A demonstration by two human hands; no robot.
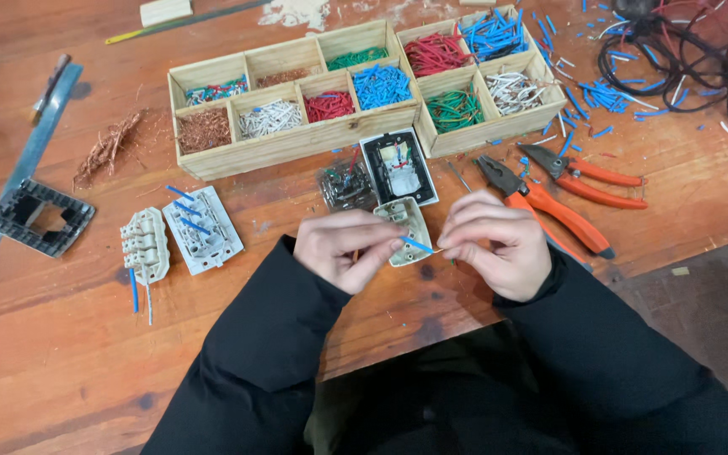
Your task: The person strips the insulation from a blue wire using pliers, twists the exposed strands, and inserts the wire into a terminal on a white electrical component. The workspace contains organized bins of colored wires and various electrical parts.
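Two black sleeves come up from the bottom at 6 o'clock. The left hand and the right hand meet near the middle of the wooden table. Both hands pinch a short blue wire piece between finger and thumb, one at each end. The wire sits right over a small cream switch part that lies on the table between the hands.

At about 9 o'clock from the hands lie a white switch plate with blue bits on it and a cream terminal block just beside it. Further out at 9 o'clock is a black square frame on a blue ruler.

At 3 o'clock lie orange pliers and orange cutters, close together.

Just past the hands at 12 o'clock are a black open switch box and a dark small part.

Further at 12 o'clock stands a wooden tray with many boxes of red, green, blue, white and copper wire bits. A second wooden tray touches it on the right. At 1 o'clock, far away, are loose blue bits and dark cables.
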